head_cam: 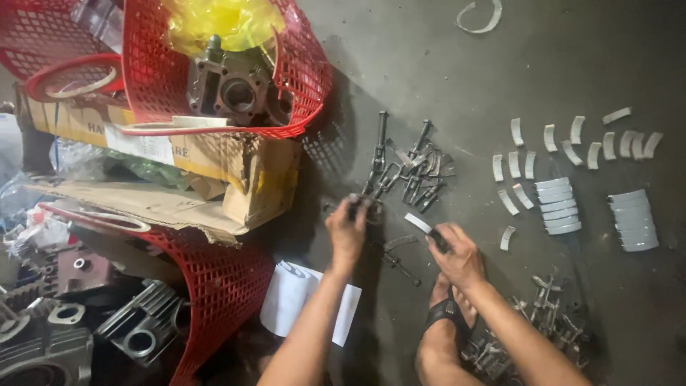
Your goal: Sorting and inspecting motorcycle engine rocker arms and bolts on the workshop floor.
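Dark, oily concrete floor [429,71] serves as the workbench. Nearest, a heap of dark metal levers [543,322] lies by the person's foot, seemingly unsorted. The right hand [457,254] pinches a small curved pale metal strip [418,223] between thumb and fingers; the left hand [348,227] curls tightly around a dark forked metal part [371,204]. Beyond, a second pile of similar dark parts [418,171] sits beside rows and stacks of pale curved shells [561,204], apparently already laid out. Farthest, a red plastic mesh basket [300,78] holds a grey engine cylinder [236,89].
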